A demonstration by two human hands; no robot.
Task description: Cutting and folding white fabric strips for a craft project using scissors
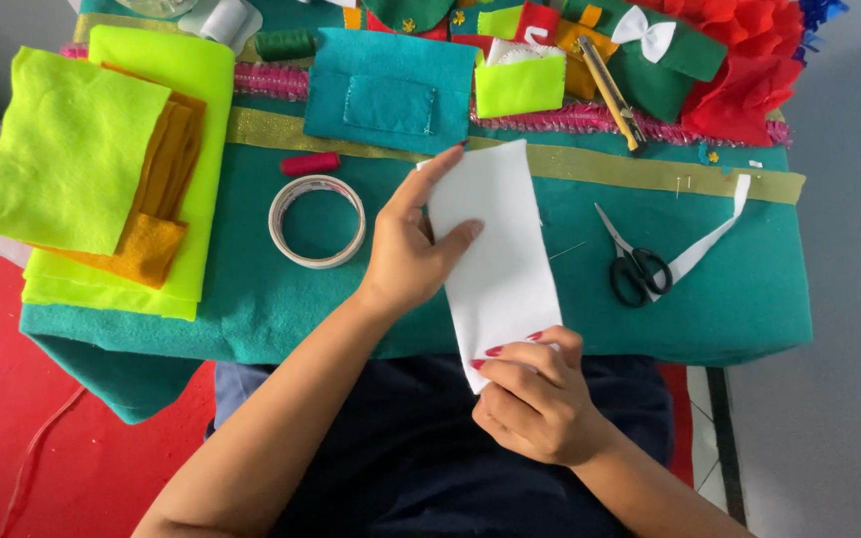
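A: What's held?
B: White felt rectangle (pixel 495 254), plain, slanting over the teal felt table cover (pixel 729 289), approx. centre.
A: Hands?
B: Left hand (pixel 409 249) lies flat on its top edge, thumb pinching. Right hand (pixel 535 399) grips the bottom corner, fingers curled shut.
A: Anything hidden?
B: That corner, behind the fingers. Scissors (pixel 635 267) lie to the right.

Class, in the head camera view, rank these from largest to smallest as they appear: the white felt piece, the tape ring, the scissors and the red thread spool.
1. white felt piece, held in both hands
2. tape ring and scissors: they look too close in size to rank
3. red thread spool
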